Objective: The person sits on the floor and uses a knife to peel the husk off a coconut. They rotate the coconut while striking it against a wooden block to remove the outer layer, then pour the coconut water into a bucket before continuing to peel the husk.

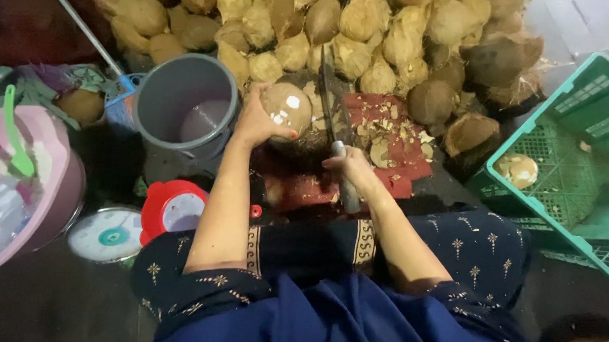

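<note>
While the left hand (257,122) cups a husked coconut (287,105) with fingers wrapped around its near side, the right hand (348,168) is closed around the handle of a long cleaver (326,96), whose blade runs upright just beside the nut. The coconut sits above a dark chopping block (310,140), its brown skin already broken by pale white patches, so the step in hand looks like paring the shell. The next stroke seems to call for a firm hold and fingers kept away from the edge, since blade and thumb are near each other.

Shavings (384,131) lie scattered over a red mat (398,161) right of the block. Behind it rises a heap of fibrous coconuts (380,27). A grey bucket (184,101) holding a little cloudy liquid stands left of the held nut. A green plastic crate (574,155) at the right holds one pared coconut (518,170). Nearer the person's left knee stand a red kitchen scale (171,209) and a round white lid with a teal centre (108,235); a pink basin (41,180) with a green spoon (16,134) sits at far left. No labels can be made out.
</note>
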